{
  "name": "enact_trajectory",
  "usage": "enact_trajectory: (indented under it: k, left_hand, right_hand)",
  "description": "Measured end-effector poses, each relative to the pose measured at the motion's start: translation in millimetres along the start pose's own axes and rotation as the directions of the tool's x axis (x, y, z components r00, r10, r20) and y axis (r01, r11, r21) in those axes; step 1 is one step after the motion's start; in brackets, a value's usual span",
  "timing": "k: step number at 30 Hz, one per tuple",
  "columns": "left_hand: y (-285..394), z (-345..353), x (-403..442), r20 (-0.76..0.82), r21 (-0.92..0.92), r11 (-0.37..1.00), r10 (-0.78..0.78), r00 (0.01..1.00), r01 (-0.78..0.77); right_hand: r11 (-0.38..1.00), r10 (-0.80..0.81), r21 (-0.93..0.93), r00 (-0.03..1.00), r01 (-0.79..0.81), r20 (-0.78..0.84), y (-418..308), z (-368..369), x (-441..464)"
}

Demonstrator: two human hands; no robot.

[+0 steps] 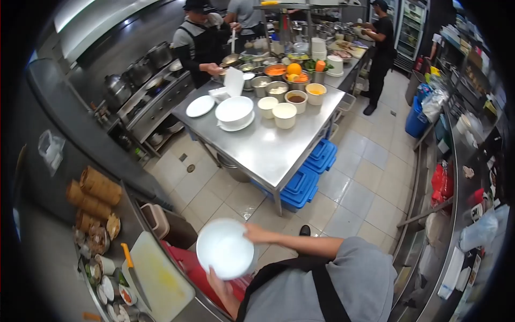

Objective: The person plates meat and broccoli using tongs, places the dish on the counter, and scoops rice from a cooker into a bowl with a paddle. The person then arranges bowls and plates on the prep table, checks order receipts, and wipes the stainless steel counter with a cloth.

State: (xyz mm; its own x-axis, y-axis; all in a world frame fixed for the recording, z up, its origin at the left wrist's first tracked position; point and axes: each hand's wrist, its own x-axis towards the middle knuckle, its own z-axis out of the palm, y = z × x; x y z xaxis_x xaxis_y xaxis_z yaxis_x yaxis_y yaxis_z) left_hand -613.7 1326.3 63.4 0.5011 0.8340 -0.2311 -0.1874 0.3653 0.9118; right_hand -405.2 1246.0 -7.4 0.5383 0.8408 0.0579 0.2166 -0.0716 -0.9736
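Note:
Both of my hands hold a round white bowl (226, 249) in front of my apron. My right hand (259, 234) grips its far rim, the fingertips partly hidden by the bowl. My left hand (220, 285) holds the near lower edge, with some fingers out of sight beneath it. Close to the bowl is a counter bearing a white cutting board (158, 276), stained yellow. A knife with an orange handle (127, 255) lies along the board's left edge. Below the bowl, a red surface (189, 266) shows in part.
A steel table (268, 161) ahead carries a large white bowl (234, 110), a plate (200, 106) and several sauce tubs. Blue lidded bins (300, 185) stand underneath. Across it a person (199, 43) works; another person (378, 53) stands farther back. Bamboo steamers (100, 185) sit at left.

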Motion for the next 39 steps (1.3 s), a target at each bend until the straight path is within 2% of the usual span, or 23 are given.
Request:
enact_trajectory:
  k: [1,2,4,6,9,11,12,14,16,18,19,20,22,23,24,25,26,27,30,32,34,36,39]
  left_hand:
    - [9.3,43.2,17.6,0.123,0.010,1.000,-0.025,0.992,0.024]
    - [3.1,73.0,48.6,0.227,0.009,0.998,-0.057,0.972,0.057]
    - [-20.0,131.5,110.5,0.341,-0.016,0.996,-0.075,0.937,0.085]
    - [-41.4,195.5,166.7,0.389,0.022,0.997,-0.077,0.918,0.074]
    - [-65.6,275.1,234.3,0.362,0.078,0.987,-0.162,0.918,0.143]
    - [-83.9,320.2,276.4,0.321,0.130,0.978,-0.198,0.926,0.164]
    - [-100.9,332.2,306.0,0.352,0.119,0.979,-0.200,0.914,0.168]
    - [-127.1,339.3,346.4,0.507,0.083,0.987,-0.158,0.847,0.135]
    - [-103.4,356.5,326.8,0.529,0.130,0.959,-0.282,0.801,0.252]
    - [-100.9,360.2,337.7,0.462,0.254,0.947,-0.296,0.836,0.195]
    - [-104.4,351.6,344.9,0.560,0.194,0.975,-0.202,0.804,0.110]
    - [-112.5,342.9,375.0,0.632,0.220,0.968,-0.238,0.737,0.124]
    - [-119.7,382.5,329.9,0.593,0.370,0.910,-0.077,0.801,-0.186]
    - [-123.1,408.0,301.9,0.582,0.464,0.801,0.046,0.812,-0.378]
    - [-126.2,434.8,274.1,0.605,0.525,0.637,0.187,0.774,-0.564]
    - [-126.9,464.2,244.0,0.644,0.544,0.443,0.325,0.693,-0.713]
    - [-126.2,493.8,216.2,0.684,0.527,0.251,0.442,0.581,-0.812]
    - [-124.7,521.3,189.3,0.708,0.481,0.101,0.541,0.453,-0.871]
    - [-123.8,600.7,115.7,0.726,0.284,-0.152,0.679,0.109,-0.947]
    - [-127.3,650.9,71.5,0.712,0.155,-0.221,0.701,-0.047,-0.963]
    - [-133.0,697.9,30.5,0.729,0.048,-0.230,0.674,-0.124,-0.972]
    - [-133.7,745.1,-15.7,0.814,-0.032,-0.100,0.574,-0.085,-0.994]
    - [-171.4,816.5,-58.3,0.827,-0.081,-0.027,0.556,-0.082,-0.996]
  right_hand:
    - [0.998,-0.019,-0.058,0.996,0.014,-0.092,0.3,-39.7,7.9]
    - [0.989,0.058,-0.124,0.979,-0.083,-0.195,-35.8,-82.3,7.9]
    - [0.995,-0.095,-0.055,0.947,0.082,-0.307,-18.5,-144.8,37.6]
    - [0.992,-0.001,-0.114,0.913,-0.050,-0.408,13.4,-200.0,71.2]
    - [0.979,0.173,-0.013,0.855,-0.206,-0.489,19.2,-265.2,107.7]
    - [0.977,0.150,-0.060,0.852,-0.206,-0.501,65.6,-295.9,147.3]
    - [0.974,0.142,-0.078,0.844,-0.212,-0.518,92.0,-309.2,166.6]
    - [0.995,-0.006,-0.088,0.834,-0.051,-0.551,123.6,-315.9,189.9]
    - [0.917,-0.051,-0.386,0.931,-0.100,-0.362,151.0,-333.0,215.2]
    - [0.995,0.080,0.069,0.994,-0.075,-0.072,84.2,-354.9,166.4]
    - [0.928,0.188,0.359,0.960,-0.104,-0.209,63.7,-346.0,150.2]
    - [0.950,0.184,0.288,0.959,-0.118,-0.216,55.2,-352.0,131.7]
    - [0.998,0.055,-0.011,0.983,-0.058,-0.176,76.6,-361.9,112.4]
    - [0.992,0.032,0.125,0.984,-0.010,-0.175,48.3,-367.8,54.9]
    - [0.991,-0.002,0.127,0.969,0.034,-0.246,73.7,-368.5,39.0]
    - [0.961,0.226,0.197,0.961,-0.193,-0.161,45.4,-386.9,-15.4]
    - [0.773,0.087,0.635,0.988,0.013,-0.125,109.7,-383.2,-28.1]
    - [0.699,0.373,0.702,0.907,-0.135,-0.198,69.5,-395.6,-83.5]
    - [0.777,0.412,0.622,0.826,-0.096,-0.386,87.6,-430.5,-156.7]
    - [0.767,0.382,0.641,0.804,-0.001,-0.456,99.6,-467.2,-180.7]
    - [0.787,0.325,0.610,0.775,0.097,-0.542,89.5,-517.9,-208.8]
    - [0.832,0.378,0.551,0.667,0.059,-0.642,83.9,-571.7,-244.0]
    - [0.868,0.420,0.494,0.447,0.058,-0.790,84.3,-646.5,-310.7]
